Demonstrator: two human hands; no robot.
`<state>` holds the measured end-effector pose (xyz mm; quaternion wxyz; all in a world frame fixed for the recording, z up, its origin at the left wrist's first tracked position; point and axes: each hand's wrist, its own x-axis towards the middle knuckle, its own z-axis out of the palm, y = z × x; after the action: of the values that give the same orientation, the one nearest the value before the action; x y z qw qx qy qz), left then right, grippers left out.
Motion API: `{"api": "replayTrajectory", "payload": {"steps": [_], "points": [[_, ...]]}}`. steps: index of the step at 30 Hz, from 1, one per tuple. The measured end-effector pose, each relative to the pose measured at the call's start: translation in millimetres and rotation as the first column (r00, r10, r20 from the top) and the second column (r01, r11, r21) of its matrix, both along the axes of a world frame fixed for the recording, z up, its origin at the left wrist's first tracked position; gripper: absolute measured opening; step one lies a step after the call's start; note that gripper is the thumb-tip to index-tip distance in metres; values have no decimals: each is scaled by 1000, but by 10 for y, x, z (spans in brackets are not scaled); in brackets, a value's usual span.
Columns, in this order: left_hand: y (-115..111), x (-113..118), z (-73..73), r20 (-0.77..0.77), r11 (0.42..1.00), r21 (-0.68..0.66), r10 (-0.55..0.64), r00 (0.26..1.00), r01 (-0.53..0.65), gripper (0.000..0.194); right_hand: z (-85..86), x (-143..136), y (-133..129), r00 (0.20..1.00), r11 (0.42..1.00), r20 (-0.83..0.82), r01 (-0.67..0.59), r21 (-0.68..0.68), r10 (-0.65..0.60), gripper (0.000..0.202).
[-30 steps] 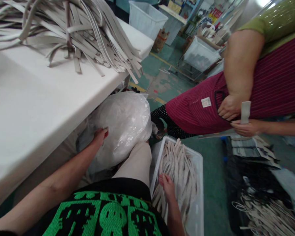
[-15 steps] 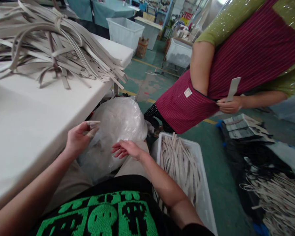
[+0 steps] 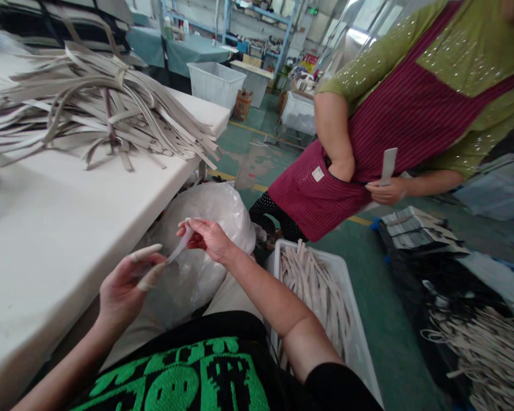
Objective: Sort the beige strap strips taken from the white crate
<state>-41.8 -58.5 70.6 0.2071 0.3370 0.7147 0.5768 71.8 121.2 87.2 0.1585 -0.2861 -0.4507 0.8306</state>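
Between my hands a thin, pale, see-through strip (image 3: 180,246) runs on a slant; its exact kind is unclear. My right hand (image 3: 212,238) pinches the upper end between thumb and fingers. At the lower end, the strip meets the curled fingers of my left hand (image 3: 126,282), which seem to hold it. Whitish coverings wrap the left thumb and forefinger, and these two stand apart. Below and beyond both hands is a large clear plastic bag (image 3: 223,211) with pale contents.
A white table (image 3: 68,228) at left bears a tied bundle of grey-beige straps (image 3: 124,114). A white bin (image 3: 351,285) of similar straps stands by my right side. Ahead, a person in a maroon apron (image 3: 308,194) holds a flat pale piece (image 3: 388,164). More straps (image 3: 492,354) lie at lower right.
My right hand has risen and closed on the pale strip, now stretched toward my left hand. My left hand has moved lower and nearer. The view has tilted up slightly.
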Motion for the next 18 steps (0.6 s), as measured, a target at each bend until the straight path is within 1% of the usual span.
{"api": "replayTrajectory", "payload": {"steps": [1, 3, 5, 7, 9, 10, 12, 14, 15, 16, 18], "points": [[4, -19, -53, 67, 1000, 4, 4, 998, -4, 56, 42, 13, 38, 999, 994, 19, 28, 106, -30, 24], [47, -78, -131, 187, 999, -37, -22, 982, 29, 59, 108, 20, 114, 996, 950, 54, 52, 307, -72, 24], [136, -142, -159, 282, 994, -64, -68, 957, 89, 64, 146, 1, 171, 994, 882, 83, 28, 471, -76, 26], [257, -182, -136, 340, 989, -26, -128, 932, 145, 75, 160, -44, 182, 993, 816, 115, -38, 577, -35, 28], [388, -182, -90, 368, 977, 42, -208, 906, 207, 82, 155, -104, 151, 988, 756, 156, -111, 646, 11, 28], [454, -170, -75, 377, 969, 64, -246, 893, 240, 81, 142, -137, 133, 984, 722, 176, -140, 678, 25, 27], [589, -142, -95, 396, 953, 76, -298, 869, 292, 70, 90, -207, 126, 982, 652, 190, -154, 743, 15, 27], [718, -133, -203, 428, 954, 78, -295, 854, 290, 63, 16, -281, 167, 980, 598, 198, -153, 786, -9, 28], [772, -136, -284, 444, 956, 85, -288, 848, 281, 61, -25, -317, 198, 978, 588, 205, -154, 794, -21, 29], [815, -142, -377, 466, 957, 96, -287, 837, 275, 60, -65, -352, 230, 976, 588, 217, -157, 793, -33, 29], [869, -148, -570, 510, 944, 122, -324, 797, 306, 59, -147, -418, 282, 968, 612, 246, -169, 773, -43, 29]]}}
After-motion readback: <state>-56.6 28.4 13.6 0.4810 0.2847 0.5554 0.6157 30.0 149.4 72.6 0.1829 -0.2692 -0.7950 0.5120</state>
